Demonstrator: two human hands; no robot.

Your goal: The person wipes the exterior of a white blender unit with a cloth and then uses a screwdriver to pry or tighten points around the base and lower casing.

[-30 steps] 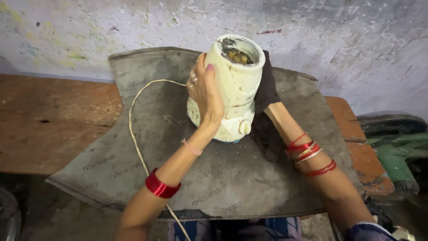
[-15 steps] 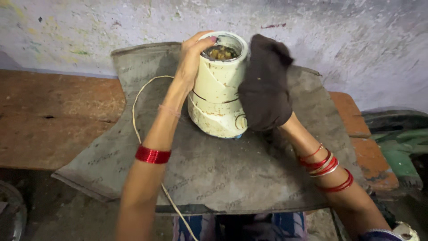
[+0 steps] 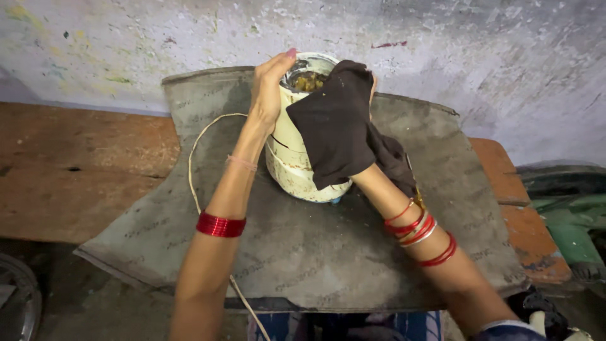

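Observation:
A cream-white appliance body with an open, dirty top stands tilted on a grey mat. My left hand grips its left side near the rim, fingers reaching over the top edge. My right hand is hidden under a dark brown cloth, which it presses against the right side and rim of the appliance. A pale cord loops from the appliance across the mat toward me.
The mat lies on a worn wooden bench against a stained white wall. Green items sit at the right edge. A round metal object shows at the lower left on the floor.
The cloth-covered right hand has moved up from the appliance's side to its rim. The left hand shifted higher along the left edge, and the appliance tilted a little.

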